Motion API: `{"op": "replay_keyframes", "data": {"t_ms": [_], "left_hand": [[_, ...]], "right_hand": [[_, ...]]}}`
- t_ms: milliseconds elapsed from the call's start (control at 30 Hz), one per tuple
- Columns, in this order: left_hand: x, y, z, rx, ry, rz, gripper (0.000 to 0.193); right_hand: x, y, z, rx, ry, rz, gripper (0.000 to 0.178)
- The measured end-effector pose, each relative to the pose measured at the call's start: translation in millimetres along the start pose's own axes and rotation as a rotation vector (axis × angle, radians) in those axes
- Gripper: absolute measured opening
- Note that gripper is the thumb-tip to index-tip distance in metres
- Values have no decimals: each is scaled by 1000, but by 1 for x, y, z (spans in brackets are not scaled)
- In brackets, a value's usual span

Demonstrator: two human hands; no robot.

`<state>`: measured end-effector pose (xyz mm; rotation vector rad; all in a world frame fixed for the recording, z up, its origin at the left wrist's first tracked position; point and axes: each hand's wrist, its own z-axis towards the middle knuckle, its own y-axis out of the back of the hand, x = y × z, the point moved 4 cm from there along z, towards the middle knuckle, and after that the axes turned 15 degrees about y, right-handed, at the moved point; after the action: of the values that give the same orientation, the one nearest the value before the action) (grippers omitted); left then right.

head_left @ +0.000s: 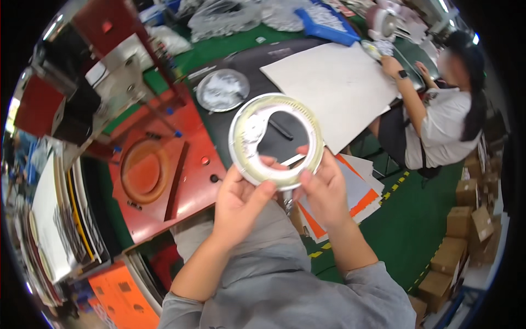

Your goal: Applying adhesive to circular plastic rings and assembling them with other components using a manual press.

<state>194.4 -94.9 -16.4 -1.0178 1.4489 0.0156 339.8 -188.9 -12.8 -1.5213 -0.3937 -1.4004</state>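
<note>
In front of me I hold up a white plastic ring [275, 101] with a pale yellowish band and a wide open middle. A white rounded piece [255, 129] sits at the ring's inner left side. My left hand [236, 207] pinches the lower left rim, thumb on the face and fingers behind. Around the lower right rim, my right hand [327, 193] is closed with thumb and fingers. Through the opening a short black rod [281, 129] shows on the dark tabletop [255, 68]. Beyond the ring stands a round dish [209, 102] of small white pieces.
At left is a red machine bed [192, 194] with a round orange-brown fixture [128, 174]. A large white board [334, 88] covers the table's right part. Another person [446, 120] works at far right. A blue tray [348, 38] stands behind; cardboard boxes [457, 222] line the right side.
</note>
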Motion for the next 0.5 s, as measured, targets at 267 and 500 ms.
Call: {"op": "replay_keyframes", "data": {"t_ms": [267,500], "left_hand": [[61,-14,-4,210,209,488,24],[124,35,-35,91,291,600,22]], "right_hand": [[47,194,126,-392,219,-301,30],[29,325,220,-629,43,-379,31]]}}
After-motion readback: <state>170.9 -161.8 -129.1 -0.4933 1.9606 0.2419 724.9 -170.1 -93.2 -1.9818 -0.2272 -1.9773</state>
